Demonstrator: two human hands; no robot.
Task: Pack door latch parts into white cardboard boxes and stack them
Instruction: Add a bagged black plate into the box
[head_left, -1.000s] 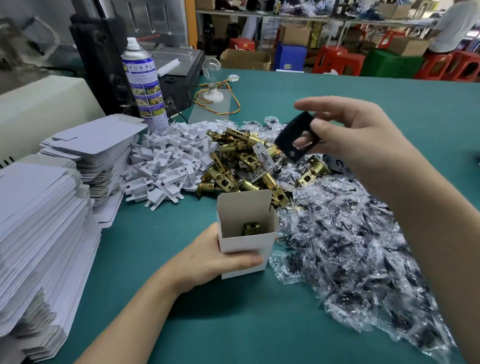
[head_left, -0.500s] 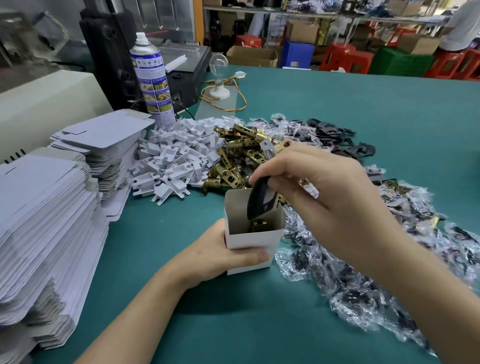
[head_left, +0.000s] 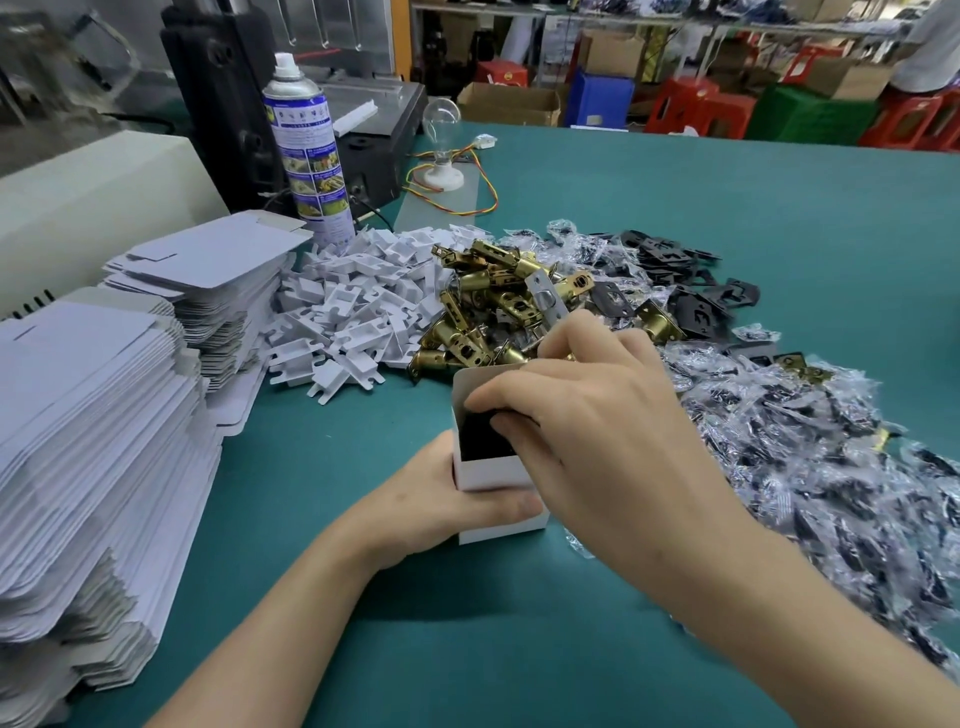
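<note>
Small open-topped white cardboard box (head_left: 493, 475) stands mid-table, left hand (head_left: 441, 509) wrapped round its base, right hand (head_left: 597, 431) pinching flat black metal plate (head_left: 480, 436) in its mouth; risk: plate wedges crooked & buckles the wall, or push tips box twd brass latch-bolt pile (head_left: 493, 306) at 12 o'clock.

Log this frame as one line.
left hand: grips white box | right hand: pinches black part in box mouth | box: upright, top open
</note>
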